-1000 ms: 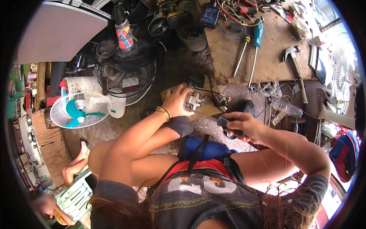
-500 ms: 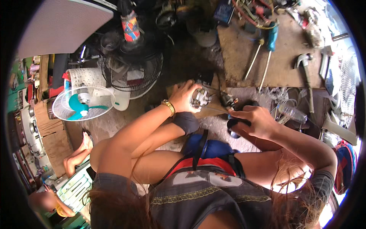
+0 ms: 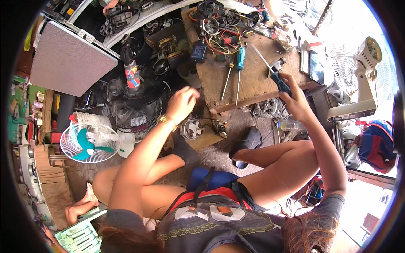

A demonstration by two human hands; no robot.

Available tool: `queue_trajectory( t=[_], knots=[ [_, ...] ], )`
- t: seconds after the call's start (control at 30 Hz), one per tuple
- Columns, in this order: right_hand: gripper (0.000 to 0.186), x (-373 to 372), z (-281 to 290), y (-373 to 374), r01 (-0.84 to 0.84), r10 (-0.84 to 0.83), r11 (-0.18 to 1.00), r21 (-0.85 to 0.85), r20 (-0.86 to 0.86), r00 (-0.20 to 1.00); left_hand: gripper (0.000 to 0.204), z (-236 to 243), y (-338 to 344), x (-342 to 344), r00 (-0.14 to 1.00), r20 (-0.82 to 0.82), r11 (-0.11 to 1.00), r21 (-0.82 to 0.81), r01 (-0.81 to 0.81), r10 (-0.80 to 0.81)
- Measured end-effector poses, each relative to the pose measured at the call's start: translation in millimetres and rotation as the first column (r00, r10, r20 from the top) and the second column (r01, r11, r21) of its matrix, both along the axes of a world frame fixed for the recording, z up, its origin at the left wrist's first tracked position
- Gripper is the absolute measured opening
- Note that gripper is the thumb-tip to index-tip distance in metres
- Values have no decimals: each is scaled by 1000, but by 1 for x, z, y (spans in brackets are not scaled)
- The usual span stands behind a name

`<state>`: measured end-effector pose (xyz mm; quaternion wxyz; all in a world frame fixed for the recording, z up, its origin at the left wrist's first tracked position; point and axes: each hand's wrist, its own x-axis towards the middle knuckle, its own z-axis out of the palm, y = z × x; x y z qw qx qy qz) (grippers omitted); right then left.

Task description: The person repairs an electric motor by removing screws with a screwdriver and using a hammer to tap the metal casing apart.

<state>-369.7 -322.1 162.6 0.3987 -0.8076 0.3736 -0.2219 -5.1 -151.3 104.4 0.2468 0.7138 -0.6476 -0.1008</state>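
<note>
My right hand (image 3: pixel 297 101) is wrapped round the dark teal handle of a screwdriver (image 3: pixel 280 82), its long shaft slanting up and left over the low wooden table. Close by the handle lies a claw hammer (image 3: pixel 276 64). My left hand (image 3: pixel 182 104), with a gold watch at the wrist, hangs in the air with fingers loosely bent and nothing visible in them. Just below it a fan motor (image 3: pixel 192 128) sits on a wooden board (image 3: pixel 206 141). Beside the motor, a small wired part (image 3: pixel 219 127) rests on the same board.
Two more screwdrivers (image 3: pixel 239 63) lie on the wooden table (image 3: pixel 213 82), with wires and motor parts behind. A teal-bladed fan (image 3: pixel 88 145) stands left, near a black fan (image 3: pixel 139 114). A white fan (image 3: pixel 366 71) stands right. Another person's leg (image 3: pixel 82 204) shows lower left.
My left hand has let go of the fan motor and lifted off it. My right hand has moved up and right to the table and now grips a screwdriver. The view has shifted.
</note>
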Motion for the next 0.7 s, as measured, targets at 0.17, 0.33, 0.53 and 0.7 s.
queue_trajectory(
  t=[0.17, 0.33, 0.53, 0.7],
  knots=[
    [47, 46, -55, -20, 146, -219, 955, -258, -283, 934, 26, 10, -95, -72, 984, -21, 973, 152, -172, 178],
    [44, 78, -65, -27, 111, -206, 928, -357, -242, 948, 24, -22, -103, -71, 966, -72, 945, 239, -224, 248],
    [48, 55, -46, -61, 159, -426, 789, -594, -342, 837, 16, -3, -25, -35, 751, -583, 937, 321, -137, 310],
    [49, 23, -68, -92, 161, -356, 923, -349, -618, 701, 6, -22, 76, -11, 583, -785, 937, -8, -348, 210]
  ],
)
